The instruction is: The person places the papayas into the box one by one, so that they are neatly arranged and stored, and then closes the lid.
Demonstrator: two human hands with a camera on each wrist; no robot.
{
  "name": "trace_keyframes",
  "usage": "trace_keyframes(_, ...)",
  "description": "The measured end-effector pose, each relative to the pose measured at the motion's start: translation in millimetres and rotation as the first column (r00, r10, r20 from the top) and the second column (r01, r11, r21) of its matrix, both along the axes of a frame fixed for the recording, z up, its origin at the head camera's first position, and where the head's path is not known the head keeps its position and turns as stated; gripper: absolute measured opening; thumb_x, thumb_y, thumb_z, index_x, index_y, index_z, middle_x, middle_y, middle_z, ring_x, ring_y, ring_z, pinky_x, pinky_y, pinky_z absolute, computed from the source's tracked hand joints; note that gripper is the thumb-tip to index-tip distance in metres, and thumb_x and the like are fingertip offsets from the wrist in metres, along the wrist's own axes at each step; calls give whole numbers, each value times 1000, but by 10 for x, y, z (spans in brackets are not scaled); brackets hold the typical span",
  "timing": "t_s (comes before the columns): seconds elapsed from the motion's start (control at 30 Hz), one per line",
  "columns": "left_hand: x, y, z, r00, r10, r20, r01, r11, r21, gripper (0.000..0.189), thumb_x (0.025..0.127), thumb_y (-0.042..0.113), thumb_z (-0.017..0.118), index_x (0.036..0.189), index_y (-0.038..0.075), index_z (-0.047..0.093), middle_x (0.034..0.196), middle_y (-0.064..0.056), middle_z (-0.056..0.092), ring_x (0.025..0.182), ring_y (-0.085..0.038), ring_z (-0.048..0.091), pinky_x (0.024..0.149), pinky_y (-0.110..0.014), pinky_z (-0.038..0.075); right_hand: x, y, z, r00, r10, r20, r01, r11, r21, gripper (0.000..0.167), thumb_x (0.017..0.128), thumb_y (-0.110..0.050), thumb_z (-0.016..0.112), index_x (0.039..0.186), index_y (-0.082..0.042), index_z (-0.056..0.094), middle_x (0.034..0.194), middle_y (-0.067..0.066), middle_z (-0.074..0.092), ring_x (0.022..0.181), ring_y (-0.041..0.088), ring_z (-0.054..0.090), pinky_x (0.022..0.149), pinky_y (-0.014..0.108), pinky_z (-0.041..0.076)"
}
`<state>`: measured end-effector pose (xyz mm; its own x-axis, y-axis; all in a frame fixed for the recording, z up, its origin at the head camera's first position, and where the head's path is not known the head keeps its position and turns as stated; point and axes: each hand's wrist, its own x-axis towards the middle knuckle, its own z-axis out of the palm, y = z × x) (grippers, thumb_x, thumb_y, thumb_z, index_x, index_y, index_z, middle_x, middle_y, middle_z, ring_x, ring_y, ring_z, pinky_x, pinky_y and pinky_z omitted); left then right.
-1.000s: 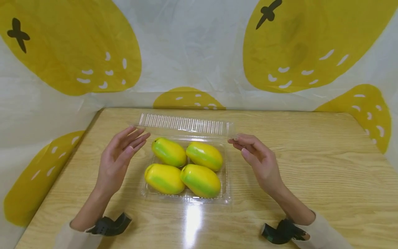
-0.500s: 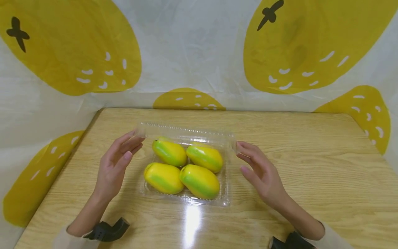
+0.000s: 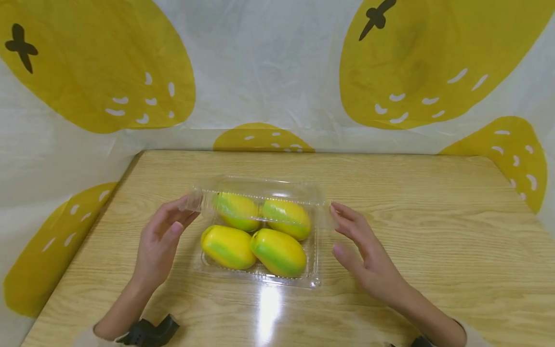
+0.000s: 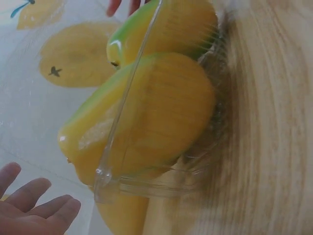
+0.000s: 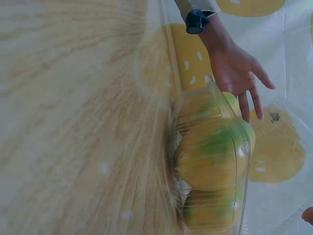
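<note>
A clear plastic clamshell box (image 3: 256,278) stands on the table, holding several yellow-and-green fruits (image 3: 279,253) that look like mangoes. Its hinged lid (image 3: 264,185) is tilted over the back pair of fruits. At the lid's left corner, the left hand (image 3: 157,248) touches the plastic with its fingertips, thumb held apart. The right hand (image 3: 373,255) is by the lid's right corner with fingers loosely extended; whether they touch it is hard to tell. In the left wrist view, the fruits (image 4: 146,117) show through the box's clear wall.
The box sits on a wood-grain table (image 3: 433,231). A white cloth with large yellow fruit prints (image 3: 269,72) hangs behind and to the sides. Each wrist carries a black camera mount, such as the left mount (image 3: 149,331).
The lid has swung forward and down from its raised position behind the box and now covers the back fruits. Both hands have come slightly nearer the body with it.
</note>
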<state>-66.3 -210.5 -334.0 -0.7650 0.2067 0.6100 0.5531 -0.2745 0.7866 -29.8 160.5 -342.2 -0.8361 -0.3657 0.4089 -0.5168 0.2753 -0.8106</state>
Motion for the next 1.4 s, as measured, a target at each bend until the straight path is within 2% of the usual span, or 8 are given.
trace_keyframes(0.17, 26, 9, -41, 1000, -17, 8, 17, 1000, 23, 39, 101, 8, 45, 133, -14, 41, 135, -22, 50, 127, -31, 47, 106, -36, 36, 37, 2, -15, 999, 4, -41, -2, 999, 53, 67, 87, 10, 56, 148, -6, 34, 152, 15, 26, 137, 22, 30, 105, 24, 35)
trace_keyframes(0.47, 73, -15, -92, 998, -28, 60, 25, 999, 45, 38, 102, 12, 46, 133, -10, 45, 132, -16, 54, 122, -27, 52, 102, -35, 41, 118, 5, -62, 1000, 1, -16, 0, 995, 97, 71, 88, 6, 59, 150, -11, 29, 153, 9, 25, 131, 25, 38, 106, 21, 31)
trace_keyframes(0.73, 84, -58, -107, 991, -76, 114, 65, 994, 90, 32, 102, 11, 46, 128, -6, 53, 127, -12, 57, 120, -23, 52, 96, -33, 47, 195, 2, -114, 1000, 22, -9, -21, 995, 100, 79, 85, 7, 64, 151, -7, 24, 153, 12, 24, 137, 21, 30, 103, 24, 37)
trace_keyframes(0.87, 79, -68, -138, 991, -88, 105, 75, 990, 122, 32, 101, 10, 47, 126, -8, 54, 126, -15, 57, 121, -25, 52, 95, -36, 47, 229, -9, -133, 999, 41, 15, -43, 995, 93, 80, 85, 6, 64, 152, -6, 21, 153, 15, 23, 137, 24, 31, 101, 26, 40)
trace_keyframes(1.0, 85, -58, -188, 992, -101, 81, 85, 981, 174, 32, 101, 8, 47, 125, -13, 52, 127, -20, 56, 123, -29, 50, 97, -41, 46, 269, -35, -132, 997, 57, 53, -61, 994, 93, 83, 86, 5, 64, 153, -6, 16, 153, 15, 24, 135, 29, 33, 99, 34, 44)
trace_keyframes(1.1, 97, -53, -226, 990, -127, 56, 114, 974, 195, 33, 101, 7, 45, 125, -15, 50, 133, -25, 51, 127, -32, 47, 100, -45, 42, 299, -57, -125, 996, 59, 63, -65, 992, 106, 85, 86, 2, 66, 153, -6, 13, 152, 14, 25, 134, 31, 34, 97, 39, 45)
trace_keyframes(1.27, 110, -51, -282, 986, -158, 45, 147, 972, 181, 32, 101, 7, 45, 127, -13, 49, 141, -29, 40, 134, -35, 37, 103, -47, 37, 334, -68, -118, 999, 52, 5, -52, 991, 124, 87, 84, 2, 69, 152, -4, 14, 152, 15, 25, 136, 26, 31, 97, 37, 46)
trace_keyframes(1.4, 133, -58, -318, 987, -149, 68, 136, 978, 159, 32, 101, 9, 45, 127, -12, 48, 143, -28, 38, 135, -34, 35, 104, -46, 36, 352, -67, -117, 999, 47, 9, -48, 992, 121, 85, 85, 3, 68, 152, -4, 16, 154, 12, 23, 139, 23, 28, 99, 35, 44)
